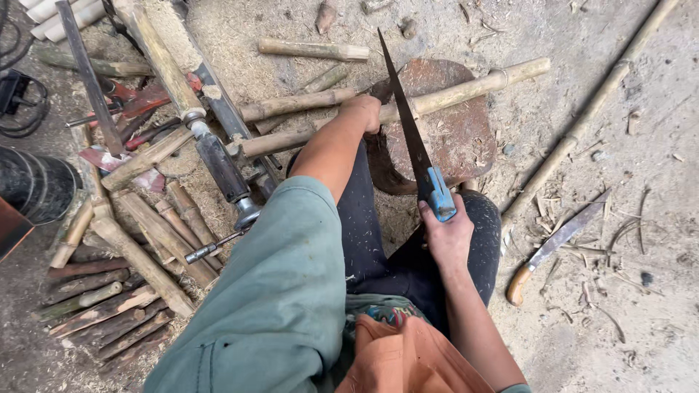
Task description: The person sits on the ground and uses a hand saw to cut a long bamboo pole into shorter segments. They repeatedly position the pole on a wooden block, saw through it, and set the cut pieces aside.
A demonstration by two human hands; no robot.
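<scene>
My left hand [364, 110] presses down on a bamboo pole [466, 87] that lies across a worn reddish wooden block [459, 138]. My right hand [445, 234] grips the blue handle of a hand saw [411, 131]. The saw's dark blade runs up and away from me and rests across the pole just right of my left hand. My knees in dark trousers sit under both arms.
Cut bamboo pieces [124, 291] are piled on the left, with a metal tool with a black grip [218, 171] among them. A long bamboo pole [590, 113] lies at right. A knife with a wooden handle [557, 244] rests on the sawdust-covered ground.
</scene>
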